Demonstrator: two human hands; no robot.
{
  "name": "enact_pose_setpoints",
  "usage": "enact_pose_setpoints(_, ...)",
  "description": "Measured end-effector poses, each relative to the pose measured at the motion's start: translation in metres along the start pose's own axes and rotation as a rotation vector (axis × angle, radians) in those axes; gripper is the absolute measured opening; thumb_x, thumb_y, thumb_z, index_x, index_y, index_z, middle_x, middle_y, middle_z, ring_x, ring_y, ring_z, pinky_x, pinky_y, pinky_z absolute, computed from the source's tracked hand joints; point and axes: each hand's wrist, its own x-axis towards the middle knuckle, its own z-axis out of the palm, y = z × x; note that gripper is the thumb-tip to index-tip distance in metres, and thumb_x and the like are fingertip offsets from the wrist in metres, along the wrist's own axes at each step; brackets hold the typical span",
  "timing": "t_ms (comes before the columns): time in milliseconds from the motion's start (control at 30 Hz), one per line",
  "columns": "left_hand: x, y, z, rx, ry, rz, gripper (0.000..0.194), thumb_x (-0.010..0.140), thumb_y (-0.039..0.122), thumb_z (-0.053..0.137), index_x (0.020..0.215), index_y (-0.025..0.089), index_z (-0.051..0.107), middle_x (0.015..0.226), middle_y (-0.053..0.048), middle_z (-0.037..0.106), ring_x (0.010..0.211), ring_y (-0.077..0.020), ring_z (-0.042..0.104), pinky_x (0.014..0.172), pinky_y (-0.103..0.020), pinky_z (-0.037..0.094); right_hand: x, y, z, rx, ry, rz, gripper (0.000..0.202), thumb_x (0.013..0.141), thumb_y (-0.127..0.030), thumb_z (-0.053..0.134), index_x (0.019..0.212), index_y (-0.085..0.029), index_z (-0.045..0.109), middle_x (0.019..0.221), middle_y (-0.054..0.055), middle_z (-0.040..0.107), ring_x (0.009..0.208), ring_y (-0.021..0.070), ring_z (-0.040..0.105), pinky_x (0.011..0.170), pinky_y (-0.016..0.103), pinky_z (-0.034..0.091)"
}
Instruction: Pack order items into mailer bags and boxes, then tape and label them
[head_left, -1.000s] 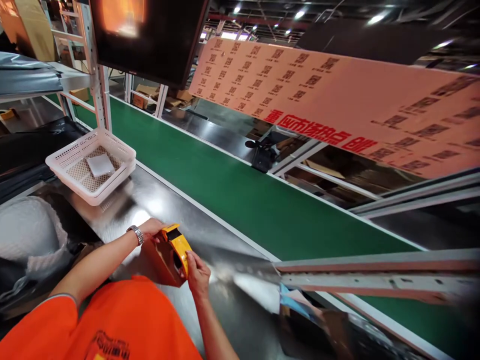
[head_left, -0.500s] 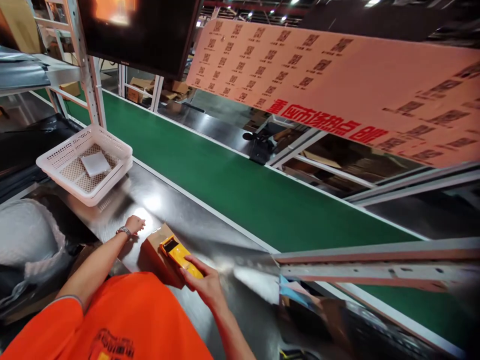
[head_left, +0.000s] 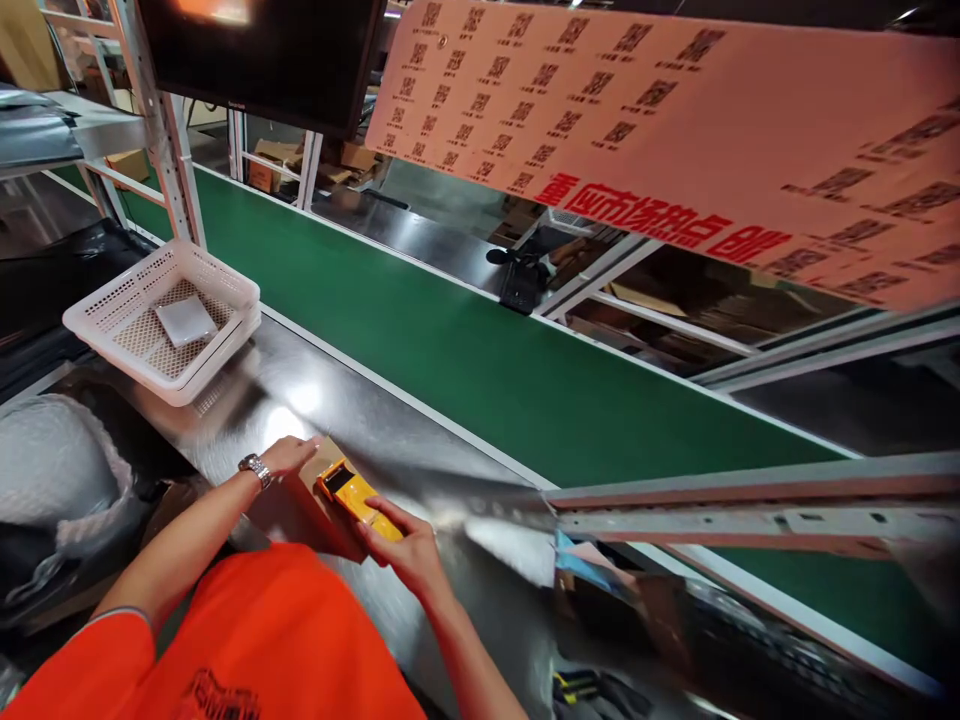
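A brown cardboard box (head_left: 328, 522) rests on the steel table in front of my orange shirt. My left hand (head_left: 291, 456), with a watch at the wrist, grips the box's far left end, its fingertips at the top edge. In my right hand (head_left: 403, 543) is a yellow tape dispenser (head_left: 361, 502), its black end towards the left hand. The dispenser lies along the top of the box; the fingers close around its near end. Whether tape comes out of it is too small to tell.
A white plastic basket (head_left: 176, 385) with a flat white packet (head_left: 186, 320) stands at the left of the steel table (head_left: 450, 480). Beyond runs a green conveyor belt (head_left: 420, 340). A monitor (head_left: 255, 70) and a pink board of printed codes (head_left: 570, 130) hang above. A metal beam (head_left: 720, 515) crosses at right.
My left hand has moved right onto the end of the box, from just beside it. The right hand still holds the tape dispenser on the box. The view has shifted slightly.
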Motion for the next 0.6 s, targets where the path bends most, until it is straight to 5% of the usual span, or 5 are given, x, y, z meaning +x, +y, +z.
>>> enact_pose_setpoints(167, -0.013, 0.018, 0.009, 0.152, -0.078, 0.031, 0.070, 0.114, 0.060, 0.029, 0.091, 0.020, 0.081, 0.102, -0.018, 0.082, 0.105, -0.0325, 0.075, 0.098, -0.042, 0.053, -0.011, -0.011, -0.003, -0.027, -0.040, 0.015, 0.072, 0.064, -0.061, 0.096, 0.119, -0.015, 0.085, 0.072, 0.002, 0.075, 0.048, 0.0137, 0.057, 0.046, 0.030, 0.049)
enact_pose_setpoints(367, -0.017, 0.021, 0.003, 0.279, -0.089, 0.036, 0.073, 0.118, 0.055, 0.027, 0.097, 0.016, 0.084, 0.113, -0.023, 0.083, 0.113, -0.0338, 0.077, 0.101, -0.040, 0.052, -0.096, 0.024, -0.123, -0.304, -0.028, 0.251, 0.061, 0.070, -0.050, 0.090, 0.120, -0.016, 0.089, 0.070, 0.005, 0.076, 0.044, 0.0115, 0.050, 0.042, 0.027, 0.040)
enact_pose_setpoints(433, -0.017, 0.022, 0.004, 0.299, -0.084, 0.034, 0.071, 0.119, 0.054, 0.027, 0.098, 0.018, 0.084, 0.116, -0.022, 0.084, 0.116, -0.0336, 0.077, 0.102, -0.040, 0.052, -0.112, 0.037, -0.147, -0.351, -0.010, 0.312, 0.060, 0.071, -0.047, 0.088, 0.122, -0.016, 0.089, 0.064, 0.003, 0.072, 0.041, 0.0111, 0.046, 0.041, 0.028, 0.039)
enact_pose_setpoints(500, -0.018, 0.023, 0.004, 0.315, -0.076, 0.034, 0.070, 0.119, 0.052, 0.026, 0.100, 0.018, 0.084, 0.118, -0.022, 0.084, 0.118, -0.0331, 0.077, 0.103, -0.040, 0.051, -0.105, 0.043, -0.141, -0.390, -0.037, 0.321, 0.058, 0.071, -0.042, 0.086, 0.122, -0.015, 0.088, 0.062, 0.001, 0.071, 0.042, 0.0119, 0.048, 0.042, 0.027, 0.040)
enact_pose_setpoints(600, -0.018, 0.026, 0.002, 0.342, -0.068, 0.037, 0.068, 0.120, 0.049, 0.026, 0.102, 0.016, 0.084, 0.119, -0.022, 0.084, 0.119, -0.0329, 0.077, 0.103, -0.040, 0.051, -0.058, 0.045, -0.094, -0.520, -0.093, 0.259, 0.052, 0.078, -0.031, 0.080, 0.127, -0.014, 0.087, 0.066, 0.000, 0.073, 0.049, 0.0135, 0.058, 0.051, 0.026, 0.044)
